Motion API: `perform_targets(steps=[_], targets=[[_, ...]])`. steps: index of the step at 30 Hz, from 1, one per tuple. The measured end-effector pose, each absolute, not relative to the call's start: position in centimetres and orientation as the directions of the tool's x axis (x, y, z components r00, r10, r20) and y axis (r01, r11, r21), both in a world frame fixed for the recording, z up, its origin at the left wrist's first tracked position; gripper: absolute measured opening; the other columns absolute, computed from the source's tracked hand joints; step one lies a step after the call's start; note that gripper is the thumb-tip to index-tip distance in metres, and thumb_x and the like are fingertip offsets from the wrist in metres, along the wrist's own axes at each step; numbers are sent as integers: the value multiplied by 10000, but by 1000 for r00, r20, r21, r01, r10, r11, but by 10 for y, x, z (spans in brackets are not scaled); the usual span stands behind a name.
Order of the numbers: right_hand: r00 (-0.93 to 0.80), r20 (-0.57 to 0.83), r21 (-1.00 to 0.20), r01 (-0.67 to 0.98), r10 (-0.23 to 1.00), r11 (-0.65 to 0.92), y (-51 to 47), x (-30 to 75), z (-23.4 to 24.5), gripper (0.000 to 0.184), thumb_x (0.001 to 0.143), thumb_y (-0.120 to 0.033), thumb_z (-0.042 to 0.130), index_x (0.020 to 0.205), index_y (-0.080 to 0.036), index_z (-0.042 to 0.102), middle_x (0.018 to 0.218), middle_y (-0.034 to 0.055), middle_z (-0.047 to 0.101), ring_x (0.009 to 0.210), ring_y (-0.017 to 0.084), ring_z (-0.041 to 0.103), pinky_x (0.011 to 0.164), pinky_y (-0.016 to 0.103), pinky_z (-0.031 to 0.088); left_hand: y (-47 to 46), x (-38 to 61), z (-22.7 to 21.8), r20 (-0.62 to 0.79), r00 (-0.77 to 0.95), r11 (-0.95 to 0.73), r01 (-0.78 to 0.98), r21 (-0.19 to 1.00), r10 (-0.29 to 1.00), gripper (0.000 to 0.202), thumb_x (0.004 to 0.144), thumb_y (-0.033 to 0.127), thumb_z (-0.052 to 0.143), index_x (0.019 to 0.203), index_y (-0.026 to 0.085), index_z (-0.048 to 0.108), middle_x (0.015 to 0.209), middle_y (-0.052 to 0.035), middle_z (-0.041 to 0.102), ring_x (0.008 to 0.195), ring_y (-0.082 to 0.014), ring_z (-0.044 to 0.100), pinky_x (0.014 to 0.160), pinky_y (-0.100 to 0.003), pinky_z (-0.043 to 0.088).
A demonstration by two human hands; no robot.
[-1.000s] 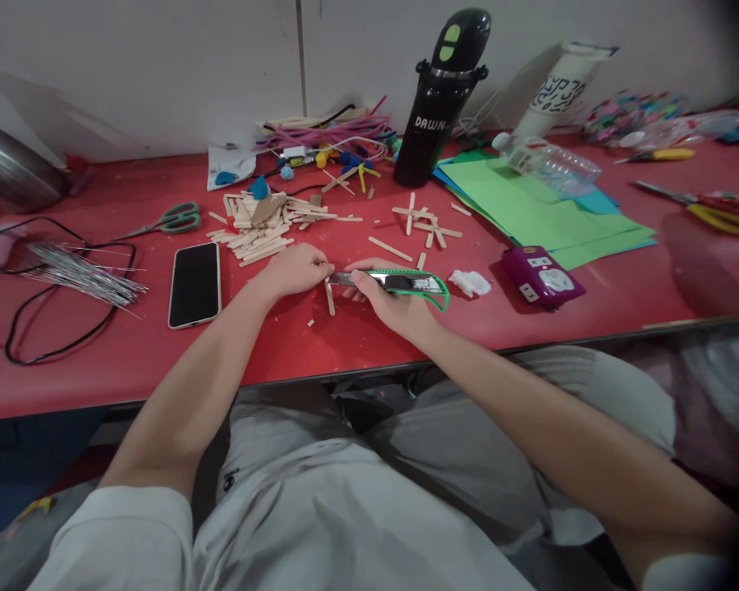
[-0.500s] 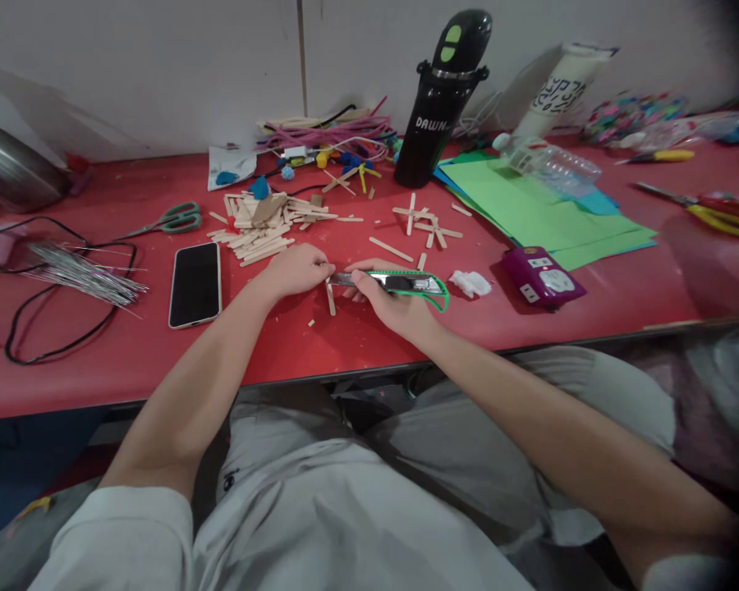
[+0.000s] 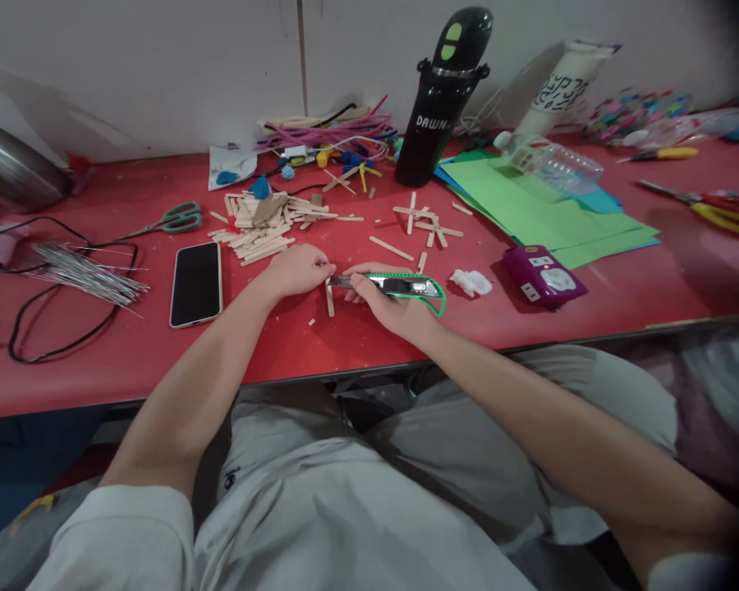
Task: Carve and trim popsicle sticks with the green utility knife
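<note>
My right hand (image 3: 391,308) is closed around a green-edged utility knife (image 3: 406,286), its blade pointing left. The blade meets a wooden craft stick (image 3: 330,301) near the stick's upper end. Pinched in the fingers of my left hand (image 3: 301,268) is that same stick, whose lower part sticks out toward the table's front edge. The fingertips hide its upper end. A tiny wood offcut (image 3: 311,322) lies just below. Behind my left hand spreads a pile of craft sticks (image 3: 262,234), and several crossed sticks (image 3: 428,220) lie beyond my right hand.
On the red table (image 3: 357,345), a phone (image 3: 195,283), scissors (image 3: 181,217) and metal wires (image 3: 89,275) lie left. A black bottle (image 3: 434,115) stands behind. To the right are green paper sheets (image 3: 530,197), crumpled white tissue (image 3: 471,282) and a purple power adapter (image 3: 545,277).
The utility knife has tilted slightly, its handle end shifting a little left and down. Both hands stay in nearly the same place, and the left still pinches the stick.
</note>
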State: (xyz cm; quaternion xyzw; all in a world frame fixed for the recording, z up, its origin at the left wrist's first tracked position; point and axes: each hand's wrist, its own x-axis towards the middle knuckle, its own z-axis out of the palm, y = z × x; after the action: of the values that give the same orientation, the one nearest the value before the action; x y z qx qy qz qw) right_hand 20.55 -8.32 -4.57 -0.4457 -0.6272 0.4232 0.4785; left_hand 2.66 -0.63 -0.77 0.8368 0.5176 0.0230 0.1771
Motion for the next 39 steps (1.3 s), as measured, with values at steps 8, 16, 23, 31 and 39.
perform_targets(steps=[8,16,23,31,39], targets=[[-151,250,-945,175,956,275,-83,208,-48,176,918,-362,565,917,-226,676,724,1,706,673,142,670,698,304,564,-7,27,-8,-141,455,-389,857,337,879,378,854,445,434,696,185,660,676,-58,610,617,-157,458,605,-303,288],[-138,246,-948,172,959,268,-84,207,-47,165,891,-331,581,917,-202,680,697,-3,709,641,137,672,670,285,565,-7,29,-8,-138,448,-388,863,323,883,370,859,429,440,672,178,639,677,-52,617,616,-146,450,586,-292,282],[-140,246,-952,150,959,267,-83,208,-49,180,895,-340,581,930,-196,684,694,0,712,621,134,672,659,284,564,-9,31,-7,-143,419,-356,874,331,896,351,859,406,473,667,177,656,663,-50,620,612,-148,453,589,-289,281],[-137,209,-970,96,968,223,-89,209,-50,209,899,-386,584,893,-195,668,700,9,712,656,142,683,666,286,565,-3,29,-11,-100,413,-365,876,316,905,344,851,399,449,636,177,601,660,-46,582,603,-144,419,601,-303,270],[-80,218,-972,74,973,224,-85,206,-48,254,889,-452,612,940,-207,657,754,20,741,714,159,720,717,316,597,-4,28,-11,-106,424,-368,865,341,899,359,849,423,446,614,182,571,621,-36,557,587,-138,409,582,-298,269]])
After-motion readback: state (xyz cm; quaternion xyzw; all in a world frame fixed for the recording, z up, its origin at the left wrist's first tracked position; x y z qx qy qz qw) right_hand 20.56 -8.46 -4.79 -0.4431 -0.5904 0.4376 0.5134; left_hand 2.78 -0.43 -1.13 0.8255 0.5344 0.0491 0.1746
